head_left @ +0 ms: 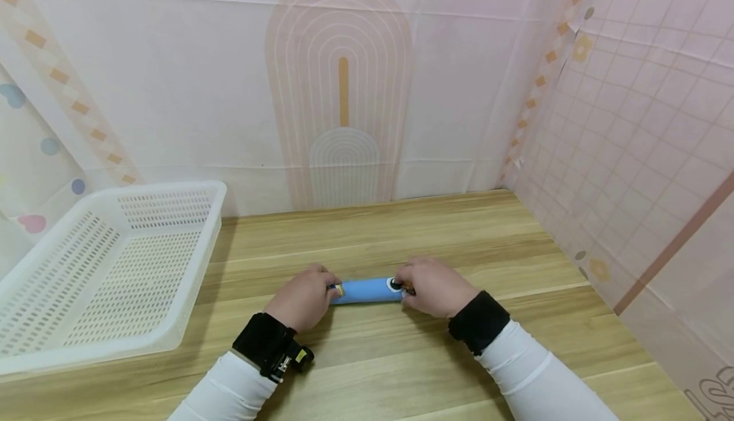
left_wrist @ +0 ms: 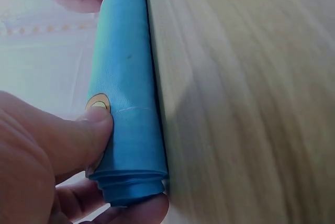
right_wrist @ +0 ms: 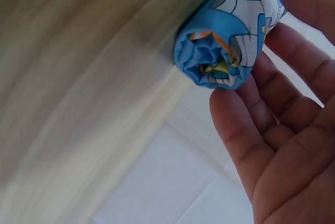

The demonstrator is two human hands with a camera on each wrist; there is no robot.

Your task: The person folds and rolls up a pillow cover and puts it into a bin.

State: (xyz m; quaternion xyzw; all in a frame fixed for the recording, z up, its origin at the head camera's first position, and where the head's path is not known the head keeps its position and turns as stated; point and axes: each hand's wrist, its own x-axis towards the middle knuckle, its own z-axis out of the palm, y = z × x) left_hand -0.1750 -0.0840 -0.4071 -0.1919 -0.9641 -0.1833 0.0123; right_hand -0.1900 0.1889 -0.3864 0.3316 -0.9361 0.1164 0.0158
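A rolled-up blue printed cloth [head_left: 367,290] lies crosswise on the wooden table, between the two hands. My left hand [head_left: 302,297] grips its left end; in the left wrist view the thumb [left_wrist: 86,132] presses on the side near a small round print, and fingers curl under the layered end. At the other end my right hand [head_left: 434,287] holds the roll. Seen from the right wrist, the fingers [right_wrist: 277,90] curl along the far side of the roll [right_wrist: 230,30], whose spiral end shows folded layers and a white, grey and orange cartoon print.
On the left of the table [head_left: 459,370] stands a white perforated plastic basket [head_left: 195,274] with nothing in it. A patterned sheet [head_left: 229,90] covers the wall behind, and another wall panel [head_left: 648,153] borders the table's right edge.
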